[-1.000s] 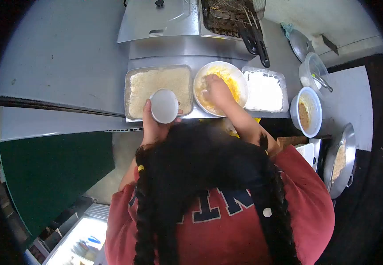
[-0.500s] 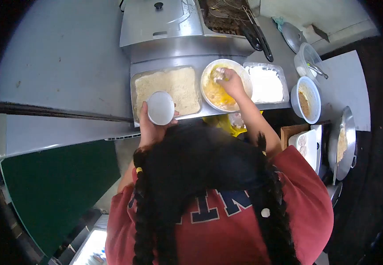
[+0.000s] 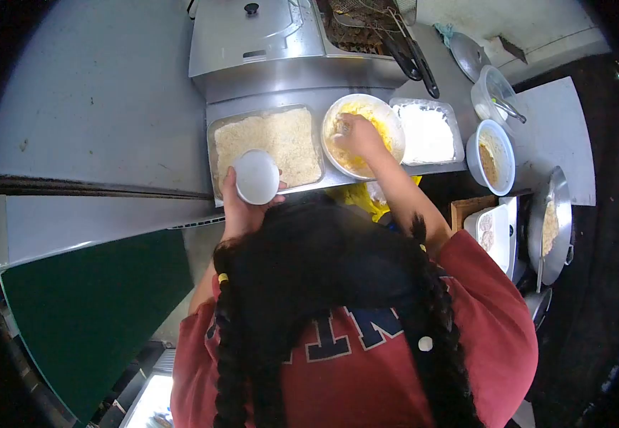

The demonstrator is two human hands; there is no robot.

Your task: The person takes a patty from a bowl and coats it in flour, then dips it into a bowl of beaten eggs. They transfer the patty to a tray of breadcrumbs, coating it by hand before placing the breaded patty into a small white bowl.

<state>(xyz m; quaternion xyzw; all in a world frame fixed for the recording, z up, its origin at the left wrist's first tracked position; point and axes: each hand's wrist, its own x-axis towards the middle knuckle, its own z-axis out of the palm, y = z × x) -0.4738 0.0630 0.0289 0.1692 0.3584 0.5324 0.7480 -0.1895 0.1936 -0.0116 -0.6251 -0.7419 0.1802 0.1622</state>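
1 egg bowl [image 3: 397, 120] ctr, crumb tray [image 3: 211, 143] L, flour tray [image 3: 459, 135] R; fryer [image 3: 252, 36] behind.

The only writing is on the back of the person's red sweatshirt [image 3: 481, 335]: 1 row of large dark-blue block letters [image 3: 377, 324] with a pale outline, running across the shoulders. An "N" can be read near the middle of the row, and the shape just left of it looks like an "I" or a "T". Dark hair and 2 braids [image 3: 234, 342] cover the rest, so the whole word cannot be read.
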